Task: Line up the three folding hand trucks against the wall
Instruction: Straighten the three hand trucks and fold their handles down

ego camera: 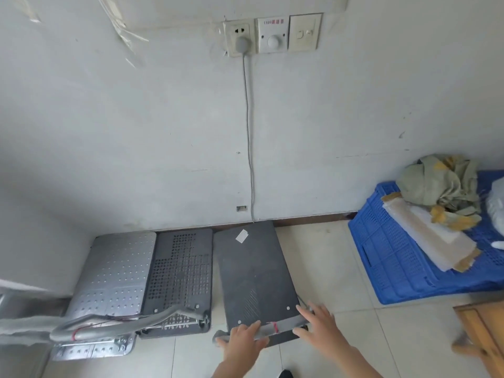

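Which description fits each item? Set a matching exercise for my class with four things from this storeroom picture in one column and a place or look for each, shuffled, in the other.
Things
1. silver hand truck
2. perforated black hand truck
3. plain black hand truck
4. blue crate

Descriptions
A. bears a white sticker, both hands at its handle
B. farthest left in the row
C. stands apart at the right, piled with cloth
D. middle of the row

Pairs: 1-B, 2-D, 3-A, 4-C

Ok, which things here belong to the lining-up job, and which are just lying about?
Job: silver hand truck; perforated black hand truck; plain black hand truck; left hand and right hand on its handle; wall.

Lying about: blue crate; bundled cloth; power cord.
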